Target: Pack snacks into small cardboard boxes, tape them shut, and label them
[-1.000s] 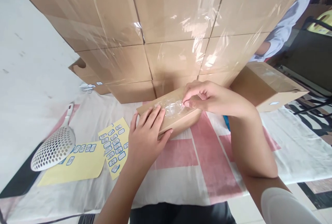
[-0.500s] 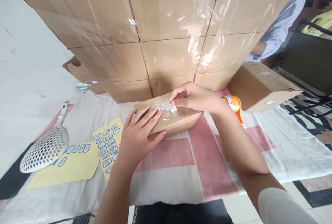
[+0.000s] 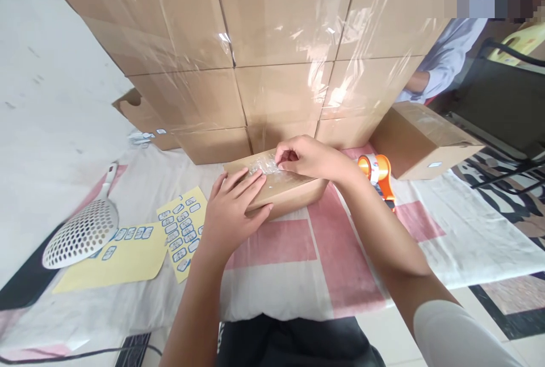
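A small cardboard box (image 3: 293, 198) lies on the cloth in front of me, with crumpled clear tape (image 3: 264, 164) on its top. My left hand (image 3: 233, 208) rests over the box's left end, fingers spread on top and thumb against the near side. Above the top, my right hand (image 3: 309, 157) is closed in a pinch, thumb and forefinger together on the clear tape. Its other fingers are curled. Just right of the box, partly behind my right forearm, is an orange tape dispenser (image 3: 384, 169).
Stacked cartons (image 3: 281, 95) wrapped in clear film rise behind the box. Another carton (image 3: 426, 140) stands at right, near a person's sleeve (image 3: 445, 66). On the left lie a white perforated skimmer (image 3: 83, 233) and yellow sticker sheets (image 3: 140, 270). A dark chair (image 3: 506, 100) stands far right.
My right hand has shifted slightly left, still pinching the tape. A white scrap visible below its fingertips before no longer shows there. My left hand stays on the box; the view has shifted a little.
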The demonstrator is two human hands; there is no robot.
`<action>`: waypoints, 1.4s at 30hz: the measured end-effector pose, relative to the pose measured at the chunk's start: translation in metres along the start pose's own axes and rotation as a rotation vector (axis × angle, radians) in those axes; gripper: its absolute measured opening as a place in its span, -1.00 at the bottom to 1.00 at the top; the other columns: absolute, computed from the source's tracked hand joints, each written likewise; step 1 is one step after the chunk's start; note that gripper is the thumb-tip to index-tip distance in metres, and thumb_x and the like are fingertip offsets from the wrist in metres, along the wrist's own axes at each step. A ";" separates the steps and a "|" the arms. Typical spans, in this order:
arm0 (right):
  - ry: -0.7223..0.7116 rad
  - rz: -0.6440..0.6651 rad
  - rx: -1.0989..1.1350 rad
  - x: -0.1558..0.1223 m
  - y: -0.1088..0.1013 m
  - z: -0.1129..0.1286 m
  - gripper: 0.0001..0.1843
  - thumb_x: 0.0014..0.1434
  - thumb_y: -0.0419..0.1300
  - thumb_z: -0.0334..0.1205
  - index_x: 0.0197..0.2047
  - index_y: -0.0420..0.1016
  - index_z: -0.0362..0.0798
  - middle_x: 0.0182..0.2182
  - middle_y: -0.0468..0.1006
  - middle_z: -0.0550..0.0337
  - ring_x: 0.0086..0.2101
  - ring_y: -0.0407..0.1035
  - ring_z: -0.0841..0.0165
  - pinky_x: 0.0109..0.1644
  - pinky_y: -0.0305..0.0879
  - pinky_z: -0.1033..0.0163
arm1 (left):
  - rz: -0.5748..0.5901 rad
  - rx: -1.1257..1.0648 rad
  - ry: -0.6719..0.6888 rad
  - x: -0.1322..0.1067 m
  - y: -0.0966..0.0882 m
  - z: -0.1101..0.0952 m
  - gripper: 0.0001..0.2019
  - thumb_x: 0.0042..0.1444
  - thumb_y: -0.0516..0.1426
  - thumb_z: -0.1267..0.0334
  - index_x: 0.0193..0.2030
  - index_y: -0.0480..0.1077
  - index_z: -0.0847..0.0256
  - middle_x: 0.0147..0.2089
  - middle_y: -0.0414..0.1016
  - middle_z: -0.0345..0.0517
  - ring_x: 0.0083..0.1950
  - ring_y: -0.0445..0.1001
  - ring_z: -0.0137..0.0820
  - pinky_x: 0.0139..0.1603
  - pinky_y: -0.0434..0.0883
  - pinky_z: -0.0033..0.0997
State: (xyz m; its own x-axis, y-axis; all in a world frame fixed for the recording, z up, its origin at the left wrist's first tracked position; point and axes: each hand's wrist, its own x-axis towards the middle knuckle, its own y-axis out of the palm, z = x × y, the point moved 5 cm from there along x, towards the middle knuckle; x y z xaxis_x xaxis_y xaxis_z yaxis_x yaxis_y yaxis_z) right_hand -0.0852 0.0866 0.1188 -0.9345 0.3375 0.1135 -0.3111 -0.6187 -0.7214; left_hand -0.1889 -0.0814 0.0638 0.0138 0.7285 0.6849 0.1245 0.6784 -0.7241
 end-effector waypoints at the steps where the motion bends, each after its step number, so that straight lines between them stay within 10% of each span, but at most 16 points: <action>1: -0.005 0.004 -0.029 0.000 0.001 0.000 -0.86 0.17 0.17 -0.44 -0.25 0.55 -0.10 -0.42 0.49 0.28 -0.41 0.33 0.44 -0.32 0.17 0.31 | -0.002 0.001 -0.002 0.000 0.000 0.000 -0.58 0.26 0.22 0.13 0.23 0.47 0.14 0.22 0.58 -0.09 0.30 0.47 -0.06 0.40 0.23 0.09; 5: 0.099 -0.074 -0.215 -0.001 0.003 -0.001 -0.94 0.23 0.24 -0.32 -0.21 0.53 -0.09 -0.24 0.52 0.13 -0.29 0.39 0.34 -0.17 0.26 0.22 | 0.016 0.011 -0.035 0.002 0.000 -0.002 -0.58 0.25 0.21 0.13 0.22 0.49 0.12 0.20 0.60 -0.09 0.30 0.47 -0.04 0.38 0.24 0.12; 11: 0.452 -0.568 -0.512 -0.007 -0.025 -0.013 0.04 -0.06 0.55 0.04 0.34 0.20 -0.21 0.20 0.32 -0.34 0.23 0.18 -0.24 0.27 0.18 -0.25 | 0.043 0.004 -0.087 0.002 0.000 -0.002 -0.57 0.24 0.20 0.15 0.24 0.48 0.09 0.24 0.56 -0.11 0.32 0.45 -0.04 0.40 0.22 0.15; 18: 0.348 -0.101 -0.161 -0.009 -0.009 -0.031 -0.12 0.01 0.40 0.31 0.27 0.37 0.02 0.27 0.31 -0.07 0.18 0.34 0.00 0.26 0.29 0.02 | 0.003 -0.016 -0.073 -0.003 0.001 0.000 -0.58 0.23 0.20 0.13 0.22 0.50 0.09 0.23 0.57 -0.09 0.33 0.45 -0.02 0.39 0.24 0.17; 26: 0.497 -0.344 -0.185 -0.033 -0.008 -0.032 -0.32 0.22 0.24 0.25 0.19 0.45 -0.09 0.20 0.39 -0.18 0.16 0.37 -0.05 0.28 0.25 -0.06 | -0.026 -0.165 -0.029 0.006 0.002 0.000 -0.68 0.20 0.24 0.16 0.09 0.55 0.04 0.33 0.48 -0.05 0.41 0.34 -0.02 0.42 0.28 0.12; 30: 0.345 -0.330 -0.050 -0.079 0.001 -0.025 -0.22 0.29 0.15 0.27 0.42 0.22 0.02 0.35 0.25 -0.04 0.33 0.21 0.15 0.38 0.19 0.13 | -0.129 -0.374 -0.298 -0.018 0.005 0.015 -0.61 0.10 0.35 0.06 0.02 0.43 0.13 0.61 -0.15 0.13 0.55 0.08 0.09 0.36 0.36 0.11; 35: -0.011 -0.348 0.092 -0.160 0.044 -0.024 0.23 0.09 0.30 0.38 0.56 -0.24 0.09 0.49 -0.17 -0.09 0.50 -0.31 0.02 0.55 -0.22 -0.09 | -0.155 -0.833 -0.545 -0.051 0.026 0.025 -0.22 0.10 0.34 0.10 0.34 0.00 0.03 0.25 0.41 0.21 0.24 0.51 -0.14 0.08 0.56 -0.12; 38: -0.055 -0.553 -0.055 -0.208 0.059 -0.016 0.38 -0.10 0.44 0.30 0.53 -0.30 0.10 0.46 -0.27 -0.17 0.49 -0.38 -0.13 0.53 -0.20 -0.25 | -0.098 -0.918 -0.474 -0.038 0.022 -0.004 -0.20 0.15 0.32 0.10 0.41 -0.02 -0.01 0.27 0.41 0.21 0.29 0.49 -0.12 0.14 0.54 -0.11; 42: -0.025 -0.975 -0.282 -0.292 0.039 0.007 -0.01 -0.06 0.37 0.15 0.35 0.01 0.20 0.29 0.06 -0.10 0.40 -0.01 -0.12 0.46 0.04 -0.29 | -0.013 -0.953 -0.278 0.011 0.009 -0.086 -0.15 0.16 0.33 0.08 0.47 -0.04 -0.06 0.47 0.20 0.21 0.43 0.35 -0.09 0.28 0.47 -0.08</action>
State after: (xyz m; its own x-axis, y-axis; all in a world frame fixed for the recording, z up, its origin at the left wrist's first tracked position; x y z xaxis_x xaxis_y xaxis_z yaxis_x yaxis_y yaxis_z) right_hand 0.1747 -0.0412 0.0622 -0.2998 0.5889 0.7505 -0.8907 0.1090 -0.4413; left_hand -0.1023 -0.0757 0.0716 -0.2112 0.8008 0.5605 0.8704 0.4150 -0.2649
